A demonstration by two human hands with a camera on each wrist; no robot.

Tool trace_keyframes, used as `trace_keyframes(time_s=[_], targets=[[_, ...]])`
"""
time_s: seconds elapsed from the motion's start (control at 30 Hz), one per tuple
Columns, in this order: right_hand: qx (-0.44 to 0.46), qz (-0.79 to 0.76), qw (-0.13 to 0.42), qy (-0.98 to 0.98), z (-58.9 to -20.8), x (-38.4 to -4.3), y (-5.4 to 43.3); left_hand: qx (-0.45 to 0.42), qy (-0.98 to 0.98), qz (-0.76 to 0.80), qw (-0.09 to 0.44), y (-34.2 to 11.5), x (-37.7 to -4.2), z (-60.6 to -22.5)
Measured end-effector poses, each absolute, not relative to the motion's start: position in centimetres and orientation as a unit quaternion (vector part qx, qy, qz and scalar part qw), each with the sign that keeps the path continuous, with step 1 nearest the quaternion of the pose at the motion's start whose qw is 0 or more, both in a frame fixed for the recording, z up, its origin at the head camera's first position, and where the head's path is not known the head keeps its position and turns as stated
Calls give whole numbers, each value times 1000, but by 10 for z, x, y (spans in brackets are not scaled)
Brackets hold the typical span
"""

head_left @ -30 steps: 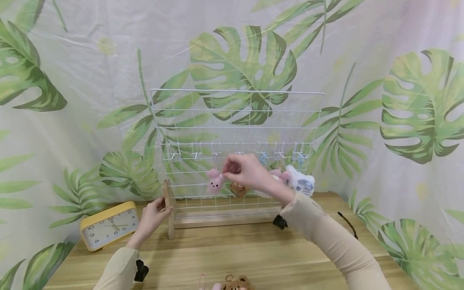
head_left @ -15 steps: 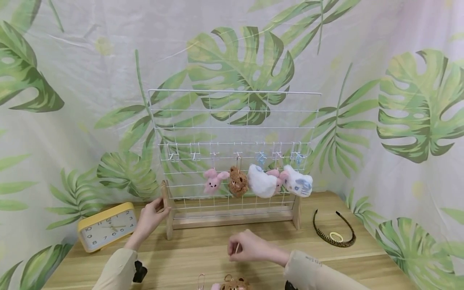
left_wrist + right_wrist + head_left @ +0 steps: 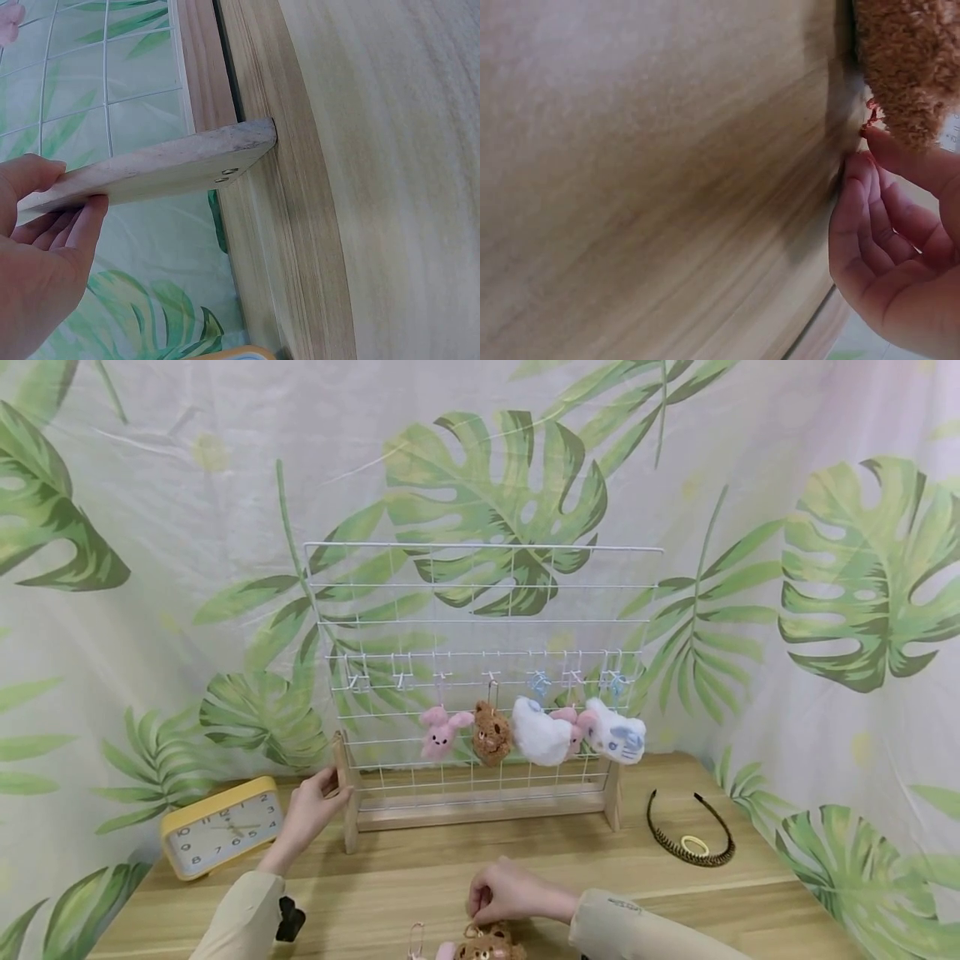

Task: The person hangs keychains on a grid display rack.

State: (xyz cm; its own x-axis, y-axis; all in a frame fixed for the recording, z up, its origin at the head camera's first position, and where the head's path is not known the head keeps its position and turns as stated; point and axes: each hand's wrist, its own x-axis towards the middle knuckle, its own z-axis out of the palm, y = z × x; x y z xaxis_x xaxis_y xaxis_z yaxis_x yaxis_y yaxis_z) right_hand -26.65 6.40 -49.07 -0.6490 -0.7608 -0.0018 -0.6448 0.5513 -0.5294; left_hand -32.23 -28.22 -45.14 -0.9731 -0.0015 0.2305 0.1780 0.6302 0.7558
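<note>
My left hand [image 3: 315, 806] grips the wooden side post [image 3: 157, 161] of a white wire grid rack [image 3: 480, 550], thumb on one face and fingers on the other. At the front edge of the head view, my right hand [image 3: 513, 893] pinches the chain [image 3: 871, 112] of a brown plush bear keychain [image 3: 487, 945]. The bear's fur [image 3: 911, 67] fills the upper right of the right wrist view. Beside it lie a pink item [image 3: 446, 952] and a metal clasp [image 3: 416, 935], both cut off by the frame.
On the rack hang a pink plush rabbit [image 3: 441, 735], a brown bear [image 3: 491, 735] and white and pink plushes [image 3: 542, 735]. Two hooks at left [image 3: 401, 680] bear nothing. A yellow clock [image 3: 221, 827] stands left; a headband [image 3: 693, 856] and yellow ring [image 3: 693, 845] lie right.
My right hand has come down from the hung plushes to the brown bear keychain at the front and taken its chain. The left hand has stayed on the post.
</note>
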Motion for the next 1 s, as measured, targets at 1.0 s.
trace_keyframes(time_s=[1.0], targets=[[-387,-411,129,815,-439,-262,76,-59,-892,-436,106,-284,-322,-452]])
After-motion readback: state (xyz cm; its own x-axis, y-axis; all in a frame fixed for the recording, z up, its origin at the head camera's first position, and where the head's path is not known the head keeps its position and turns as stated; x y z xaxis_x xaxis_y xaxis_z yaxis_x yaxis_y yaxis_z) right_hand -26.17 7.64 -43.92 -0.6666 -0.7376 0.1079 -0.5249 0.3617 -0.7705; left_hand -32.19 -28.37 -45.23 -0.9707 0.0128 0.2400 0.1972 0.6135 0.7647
